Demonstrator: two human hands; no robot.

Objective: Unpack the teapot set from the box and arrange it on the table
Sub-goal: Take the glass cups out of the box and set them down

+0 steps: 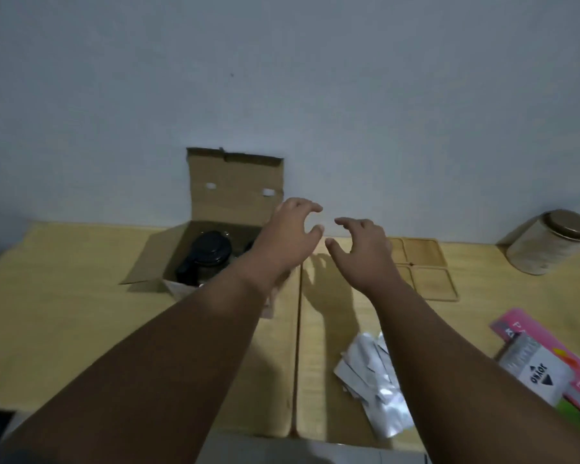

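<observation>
Here both hands hover empty above the table (81, 296), fingers spread and curled: the left hand (288, 236) over the right edge of the open cardboard box (235, 192), the right hand (362, 252) just beside it. The black-lidded teapot (208, 254) sits inside the box, left of both hands

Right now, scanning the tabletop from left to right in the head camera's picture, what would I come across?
Open cardboard box holding a black-lidded teapot → left hand → right hand → wooden coasters → pink packet → round tin by the wall.
</observation>
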